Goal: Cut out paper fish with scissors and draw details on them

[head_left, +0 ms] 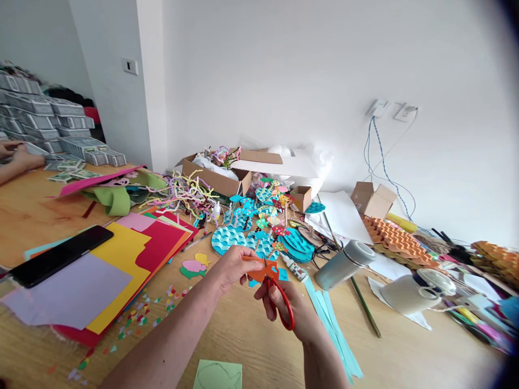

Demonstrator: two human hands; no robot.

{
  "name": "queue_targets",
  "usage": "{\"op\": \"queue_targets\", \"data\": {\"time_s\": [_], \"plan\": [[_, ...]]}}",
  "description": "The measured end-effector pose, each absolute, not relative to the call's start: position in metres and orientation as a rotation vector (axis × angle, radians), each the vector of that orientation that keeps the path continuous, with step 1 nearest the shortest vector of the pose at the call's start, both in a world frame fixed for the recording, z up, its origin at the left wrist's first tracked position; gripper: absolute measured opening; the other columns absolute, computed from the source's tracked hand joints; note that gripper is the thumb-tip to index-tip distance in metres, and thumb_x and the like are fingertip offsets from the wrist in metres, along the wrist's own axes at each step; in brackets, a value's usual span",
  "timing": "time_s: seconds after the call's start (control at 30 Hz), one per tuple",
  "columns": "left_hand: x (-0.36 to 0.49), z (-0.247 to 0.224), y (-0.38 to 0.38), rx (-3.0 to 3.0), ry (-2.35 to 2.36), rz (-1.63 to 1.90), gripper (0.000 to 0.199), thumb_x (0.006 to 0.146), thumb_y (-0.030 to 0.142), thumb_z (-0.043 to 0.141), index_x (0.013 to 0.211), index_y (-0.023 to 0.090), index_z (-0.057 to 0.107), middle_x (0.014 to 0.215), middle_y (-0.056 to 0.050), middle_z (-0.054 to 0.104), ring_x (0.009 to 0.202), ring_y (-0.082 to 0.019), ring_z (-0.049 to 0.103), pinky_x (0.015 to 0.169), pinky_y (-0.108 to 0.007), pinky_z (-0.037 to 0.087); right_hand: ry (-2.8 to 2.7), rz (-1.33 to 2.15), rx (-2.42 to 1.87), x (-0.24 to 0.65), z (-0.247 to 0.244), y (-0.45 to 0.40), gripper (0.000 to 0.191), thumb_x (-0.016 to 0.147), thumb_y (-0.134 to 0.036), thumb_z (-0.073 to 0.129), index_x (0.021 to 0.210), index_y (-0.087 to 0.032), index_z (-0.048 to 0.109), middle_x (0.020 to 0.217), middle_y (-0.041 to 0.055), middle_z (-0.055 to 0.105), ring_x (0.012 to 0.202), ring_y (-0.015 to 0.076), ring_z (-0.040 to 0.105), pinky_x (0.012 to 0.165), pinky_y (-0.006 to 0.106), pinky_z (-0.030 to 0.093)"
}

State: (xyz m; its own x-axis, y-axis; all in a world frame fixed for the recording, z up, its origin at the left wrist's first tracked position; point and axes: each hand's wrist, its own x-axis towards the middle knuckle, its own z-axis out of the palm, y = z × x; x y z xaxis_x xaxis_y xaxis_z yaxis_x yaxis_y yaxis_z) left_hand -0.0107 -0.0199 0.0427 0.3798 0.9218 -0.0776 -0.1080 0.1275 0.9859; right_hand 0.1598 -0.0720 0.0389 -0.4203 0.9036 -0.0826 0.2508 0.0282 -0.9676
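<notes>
Head view: pinches a small orange paper cut-out [273, 269] in the left hand [236, 266], centre of the frame; grasps red-handled scissors [291, 314] in the right hand [300, 309], blades at the cut-out. Has a pale green square paper with a drawn fish outline [219, 374] at bottom centre, a white glue bottle [295, 268] just beyond the right hand, stacked coloured paper sheets [125, 243] at left.

The scissors [286, 309] have glossy red plastic handles; the tabletop [243, 335] is smooth wood, the orange sheet [263, 270] matt paper.
</notes>
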Motion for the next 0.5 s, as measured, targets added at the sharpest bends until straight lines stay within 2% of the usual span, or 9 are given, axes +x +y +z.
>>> {"op": "queue_targets", "data": {"time_s": [0.27, 0.5], "plan": [[-0.0105, 0.0427, -0.0204, 1.184, 0.888, 0.914, 0.023, 0.061, 0.034, 0.065, 0.067, 0.013, 0.059, 0.054, 0.001, 0.054, 0.045, -0.008, 0.044, 0.037, -0.019, 0.028, -1.724, 1.419, -1.184, 0.1605, 0.0385, -0.0722, 0.064, 0.081, -0.074, 0.043, 0.079, -0.012, 0.059, 0.047, -0.0024, 0.049, 0.042, 0.0086, 0.037, 0.044, 0.023, 0.026], [-0.0100, 0.0425, -0.0195, 1.153, 0.899, 0.921, 0.027, 0.059, 0.037, 0.067, 0.069, 0.013, 0.059, 0.053, 0.001, 0.054, 0.044, -0.008, 0.044, 0.037, -0.020, 0.028, -1.712, 1.413, -1.208, 0.1602, 0.0382, -0.0718, 0.065, 0.078, -0.076, 0.044, 0.078, -0.013, 0.060, 0.046, -0.0022, 0.049, 0.042, 0.0091, 0.038, 0.044, 0.023, 0.027]]}}
